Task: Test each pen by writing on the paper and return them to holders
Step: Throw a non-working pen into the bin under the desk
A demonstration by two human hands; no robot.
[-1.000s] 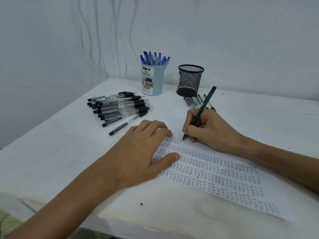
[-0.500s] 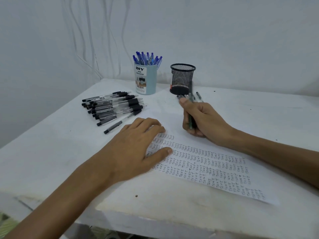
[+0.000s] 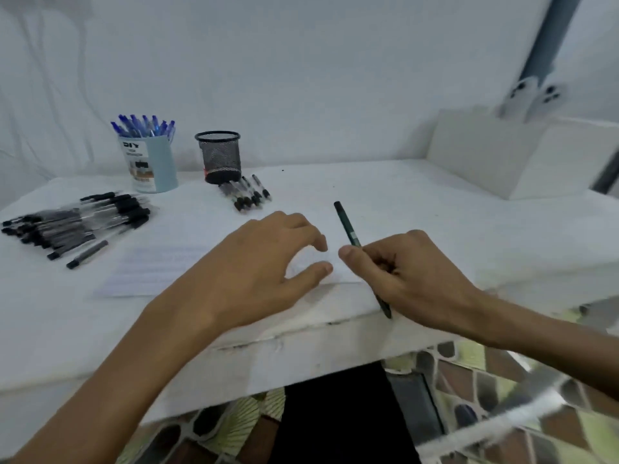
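Nearest, the right hand (image 3: 412, 279) is clamped on a dark green pen (image 3: 348, 229), its tip off the paper (image 3: 150, 272), where the left hand (image 3: 261, 272) rests with fingers loosely spread. To the far left lies a big pile of black pens (image 3: 77, 222), and a few pens (image 3: 248, 194) lie beside the seemingly empty mesh holder (image 3: 219, 155). Only the blue holder (image 3: 150, 169) looks full, so most of the work likely remains.
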